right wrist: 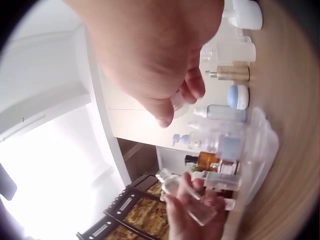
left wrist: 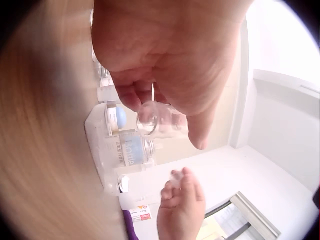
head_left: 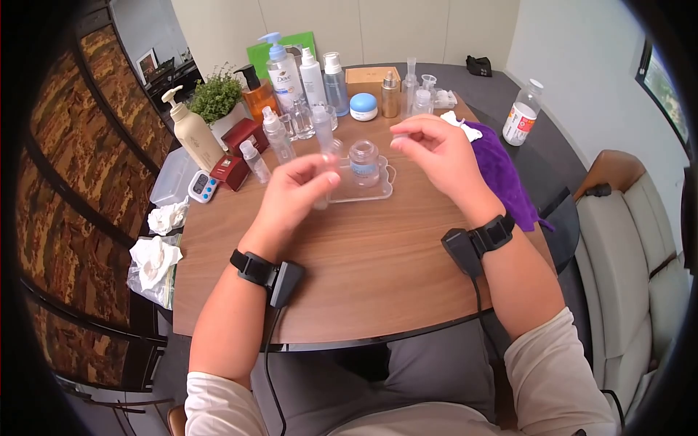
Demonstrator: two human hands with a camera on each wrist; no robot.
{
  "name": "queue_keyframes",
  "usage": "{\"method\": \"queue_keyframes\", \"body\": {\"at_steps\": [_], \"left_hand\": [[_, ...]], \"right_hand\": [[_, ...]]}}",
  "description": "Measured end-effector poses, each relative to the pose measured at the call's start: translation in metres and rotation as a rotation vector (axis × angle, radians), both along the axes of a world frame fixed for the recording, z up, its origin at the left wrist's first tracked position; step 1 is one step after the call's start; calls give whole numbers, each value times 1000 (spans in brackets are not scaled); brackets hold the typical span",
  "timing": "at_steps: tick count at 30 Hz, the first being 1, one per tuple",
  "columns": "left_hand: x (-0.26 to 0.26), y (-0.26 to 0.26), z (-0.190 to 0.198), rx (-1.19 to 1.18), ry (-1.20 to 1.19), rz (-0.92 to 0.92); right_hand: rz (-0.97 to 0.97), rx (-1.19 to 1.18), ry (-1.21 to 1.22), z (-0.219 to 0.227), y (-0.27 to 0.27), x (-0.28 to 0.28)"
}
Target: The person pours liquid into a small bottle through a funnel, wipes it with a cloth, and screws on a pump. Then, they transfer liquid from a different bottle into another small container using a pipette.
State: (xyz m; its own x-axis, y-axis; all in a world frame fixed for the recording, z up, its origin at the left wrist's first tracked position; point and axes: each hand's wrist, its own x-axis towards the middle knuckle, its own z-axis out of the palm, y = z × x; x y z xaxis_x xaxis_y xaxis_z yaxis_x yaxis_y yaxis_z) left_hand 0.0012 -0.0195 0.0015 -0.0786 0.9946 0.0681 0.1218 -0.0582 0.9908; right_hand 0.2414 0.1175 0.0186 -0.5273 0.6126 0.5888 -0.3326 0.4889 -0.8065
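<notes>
My left hand grips a small clear bottle between thumb and fingers, in front of the tray; in the right wrist view the bottle is tilted, its neck uncovered. My right hand is raised to the right of the tray and pinches a small translucent piece, mostly hidden by the fingers. Between the hands, a clear bottle with a blue label and an open mouth stands upright on the clear plastic tray.
Behind the hands stand several bottles, among them a blue-pump Dove bottle, and a blue-lidded jar. A dark red box and a timer lie left. A purple cloth hangs at the right edge near a large bottle.
</notes>
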Motion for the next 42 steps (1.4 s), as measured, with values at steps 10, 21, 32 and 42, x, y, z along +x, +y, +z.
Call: {"method": "queue_keyframes", "body": {"at_steps": [10,21,32,42], "left_hand": [[-7,17,-25,198,96,176],[-4,16,-26,174,539,288],[-4,16,-27,252,510,265],[-30,25,-36,401,178,469]], "right_hand": [[-548,359,-640,-23,21,11],[-535,383,-845,-33,28,15],[-644,404,-749,-19,20,15],[-782,179,-192,50,64,21]]}}
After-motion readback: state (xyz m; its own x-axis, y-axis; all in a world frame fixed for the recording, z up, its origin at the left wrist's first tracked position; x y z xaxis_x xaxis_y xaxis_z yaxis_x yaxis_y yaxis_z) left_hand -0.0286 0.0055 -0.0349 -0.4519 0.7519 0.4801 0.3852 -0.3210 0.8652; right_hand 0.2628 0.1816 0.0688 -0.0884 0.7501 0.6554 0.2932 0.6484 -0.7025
